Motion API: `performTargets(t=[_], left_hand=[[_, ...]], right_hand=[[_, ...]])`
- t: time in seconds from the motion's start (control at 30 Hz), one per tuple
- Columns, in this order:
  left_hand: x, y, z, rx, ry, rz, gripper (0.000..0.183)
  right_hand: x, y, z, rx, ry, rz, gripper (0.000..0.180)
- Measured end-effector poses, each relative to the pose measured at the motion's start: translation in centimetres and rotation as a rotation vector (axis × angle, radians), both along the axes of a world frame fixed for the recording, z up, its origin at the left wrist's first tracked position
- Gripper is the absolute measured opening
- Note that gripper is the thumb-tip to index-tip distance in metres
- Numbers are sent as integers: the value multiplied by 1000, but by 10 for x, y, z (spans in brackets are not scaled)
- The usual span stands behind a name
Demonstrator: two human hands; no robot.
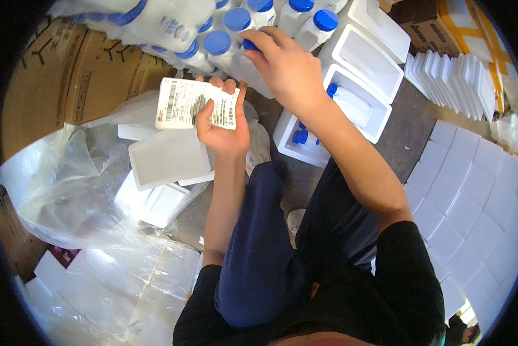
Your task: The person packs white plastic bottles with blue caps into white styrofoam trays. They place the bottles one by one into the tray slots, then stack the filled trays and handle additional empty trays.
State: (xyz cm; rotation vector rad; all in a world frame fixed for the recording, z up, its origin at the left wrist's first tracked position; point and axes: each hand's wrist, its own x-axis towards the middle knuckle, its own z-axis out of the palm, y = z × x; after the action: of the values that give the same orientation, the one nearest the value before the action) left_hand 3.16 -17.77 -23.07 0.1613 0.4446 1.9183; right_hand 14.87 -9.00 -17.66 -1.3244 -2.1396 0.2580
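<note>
A thick stack of printed paper labels (181, 106) is pinched in my left hand (226, 134), thumb across the front. The labels bear writing and barcodes. My right hand (295, 71) has its fingers around the blue cap of a white plastic bottle (250, 69), just beyond the labels. More white bottles with blue caps (219, 43) crowd behind it, some under clear plastic film. To the right, an open white foam box (380, 125) has a bottle (349, 104) lying in it. Blue-capped bottles (302, 136) also lie in the nearer foam box (291, 151), partly hidden by my right forearm.
Foam lids (170, 160) lie on loose clear plastic (69, 181) at left, before large cardboard cartons (107, 78). A row of foam lids (449, 84) stands at upper right. Stacked white foam boxes (462, 190) fill the right side; film-wrapped ones (112, 285) sit at lower left.
</note>
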Motion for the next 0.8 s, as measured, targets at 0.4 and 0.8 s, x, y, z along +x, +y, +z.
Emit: performTargets(t=[0.4, 0.8], left_hand=[[-5, 15, -20, -43, 54, 26, 55], [-6, 16, -12, -44, -16, -8, 53]], right_hand=[[17, -13, -24, -29, 299, 193, 61], [22, -12, -8, -239, 201, -91, 79]])
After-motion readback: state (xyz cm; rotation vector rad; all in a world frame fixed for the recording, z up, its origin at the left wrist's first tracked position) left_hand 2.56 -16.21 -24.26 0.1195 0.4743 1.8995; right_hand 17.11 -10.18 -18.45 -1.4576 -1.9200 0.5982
